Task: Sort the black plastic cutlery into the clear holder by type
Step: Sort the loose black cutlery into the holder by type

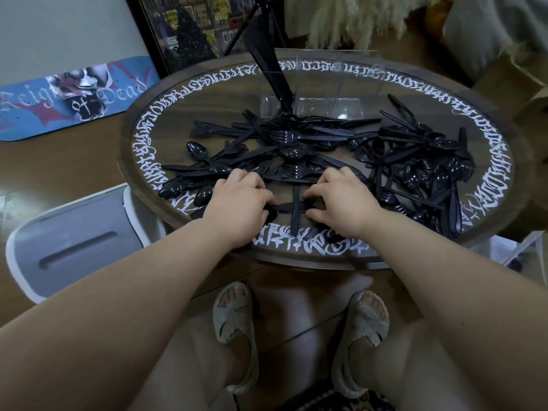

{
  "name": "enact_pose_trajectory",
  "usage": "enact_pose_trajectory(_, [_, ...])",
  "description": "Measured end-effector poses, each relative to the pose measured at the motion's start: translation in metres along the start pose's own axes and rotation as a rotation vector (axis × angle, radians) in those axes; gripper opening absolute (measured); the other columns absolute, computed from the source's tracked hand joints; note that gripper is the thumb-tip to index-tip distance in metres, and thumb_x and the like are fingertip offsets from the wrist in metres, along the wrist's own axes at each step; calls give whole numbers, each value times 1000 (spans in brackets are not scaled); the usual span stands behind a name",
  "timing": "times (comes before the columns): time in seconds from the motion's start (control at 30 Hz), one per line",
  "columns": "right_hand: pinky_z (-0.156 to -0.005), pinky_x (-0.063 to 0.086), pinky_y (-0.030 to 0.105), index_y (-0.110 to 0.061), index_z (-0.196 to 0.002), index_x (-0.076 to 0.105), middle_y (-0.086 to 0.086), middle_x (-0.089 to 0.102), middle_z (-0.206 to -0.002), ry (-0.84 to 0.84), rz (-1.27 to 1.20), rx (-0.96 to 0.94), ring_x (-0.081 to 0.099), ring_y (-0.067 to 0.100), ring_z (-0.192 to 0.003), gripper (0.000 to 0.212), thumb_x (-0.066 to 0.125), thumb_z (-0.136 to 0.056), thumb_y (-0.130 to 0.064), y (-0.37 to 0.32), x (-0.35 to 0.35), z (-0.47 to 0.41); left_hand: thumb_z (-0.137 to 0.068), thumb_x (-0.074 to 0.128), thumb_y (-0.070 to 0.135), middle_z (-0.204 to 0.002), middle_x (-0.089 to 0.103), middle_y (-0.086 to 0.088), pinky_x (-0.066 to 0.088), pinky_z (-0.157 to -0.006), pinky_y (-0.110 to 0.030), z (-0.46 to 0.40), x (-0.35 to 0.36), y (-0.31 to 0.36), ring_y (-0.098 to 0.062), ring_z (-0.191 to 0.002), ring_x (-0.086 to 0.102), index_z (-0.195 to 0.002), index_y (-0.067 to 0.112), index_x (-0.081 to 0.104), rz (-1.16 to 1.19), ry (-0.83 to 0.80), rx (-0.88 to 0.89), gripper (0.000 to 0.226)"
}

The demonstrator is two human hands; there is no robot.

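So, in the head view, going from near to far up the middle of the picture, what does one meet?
Slippers on the floor → near rim of the round table → single black knife lying between the two hands → piled black cutlery → clear holder at the table's far side.

A single wide-angle camera worn on the person's head looks forward and steeply down over a round tabletop (296, 256), close enough that both forearms fill the lower frame. The view reaches from the slippered feet on the floor below to framed artwork (189, 28) leaning behind the tabletop.
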State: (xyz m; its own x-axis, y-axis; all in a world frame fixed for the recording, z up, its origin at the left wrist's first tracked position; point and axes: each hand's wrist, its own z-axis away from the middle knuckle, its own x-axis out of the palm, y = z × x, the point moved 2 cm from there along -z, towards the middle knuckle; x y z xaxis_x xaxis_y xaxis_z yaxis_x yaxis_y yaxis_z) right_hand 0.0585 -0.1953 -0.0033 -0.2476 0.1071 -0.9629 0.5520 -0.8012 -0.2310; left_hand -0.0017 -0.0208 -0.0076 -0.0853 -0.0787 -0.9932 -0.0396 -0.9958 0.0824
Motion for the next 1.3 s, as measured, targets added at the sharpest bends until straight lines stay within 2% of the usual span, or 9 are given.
enact_pose_trajectory(0.1, [-89, 38, 33, -29, -122, 61, -3, 48, -115, 0, 33, -30, 35, 21, -115, 33, 58, -91, -40, -4, 1, 0, -96, 46, 25, -125, 49, 8, 29, -100, -39, 0, 1, -2, -20, -125, 30, -123, 39, 60, 17, 13, 4, 34])
enact_pose_trajectory(0.17, [-88, 38, 32, -24, -120, 62, -1, 49, -116, -3, 63, -42, 35, 22, -116, 30, 56, -93, -36, -6, 2, -1, -97, 42, 26, -124, 51, 9, 28, -100, -38, 1, -1, -3, -19, -125, 30, -122, 38, 62, 36, 27, -17, 33])
enact_pose_trajectory(0.4, [-85, 39, 32, -15, -109, 62, 4, 51, -114, -59, 49, 54, 40, 25, -113, 26, 57, -90, -33, -8, 4, -5, -90, 51, 53, -126, 49, 8, 31, -101, -40, 5, -1, -3, -19, -126, 31, -125, 35, 59, -11, -16, -9, 40])
enact_pose_trajectory(0.67, [-77, 35, 29, -13, -100, 65, 3, 55, -106, -110, 77, 65, 42, 24, -107, 30, 64, -83, -37, -14, 1, -8, -94, 51, 38, -127, 49, 8, 30, -102, -41, 7, -1, -9, -20, -126, 29, -125, 36, 59, -9, 3, -36, 32])
enact_pose_trajectory(0.77, [-73, 33, 29, -12, -97, 64, 4, 58, -100, -116, 90, 57, 43, 22, -97, 27, 63, -83, -34, -16, 0, -7, -94, 50, 33, -128, 48, 8, 29, -102, -41, 7, 0, -11, -20, -126, 29, -127, 37, 57, -13, -3, -46, 33])
enact_pose_trajectory(0.87, [-68, 42, 32, -11, -93, 59, 4, 61, -92, -103, 57, 58, 50, 24, -86, 22, 63, -82, -29, -18, -2, -5, -94, 50, 30, -130, 47, 8, 29, -102, -39, 7, -1, -14, -19, -127, 28, -128, 38, 56, -9, 5, -64, 35])
enact_pose_trajectory(0.93, [-66, 43, 32, -12, -91, 55, 3, 59, -88, -110, 13, 58, 52, 24, -83, 18, 63, -82, -25, -19, -2, -4, -94, 51, 28, -131, 47, 8, 29, -102, -39, 7, -1, -16, -20, -128, 27, -129, 38, 54, -3, 16, -74, 37])
enact_pose_trajectory(1.13, [-82, 49, 32, -17, -104, 64, -1, 64, -101, -65, -91, 56, 58, 22, -97, 16, 59, -89, -19, -11, -4, -1, -93, 52, 30, -133, 47, 8, 30, -103, -41, 6, -3, -16, -20, -129, 27, -130, 37, 54, 11, 55, -89, 37])
enact_pose_trajectory(1.3, [-82, 48, 29, -19, -90, 69, -7, 63, -87, 66, -336, 135, 60, 16, -89, 5, 67, -86, -18, 8, -18, 8, -95, 50, 33, -133, 48, 9, 31, -102, -41, 3, -9, -8, -20, -129, 28, -127, 33, 57, 43, 95, -87, 33])
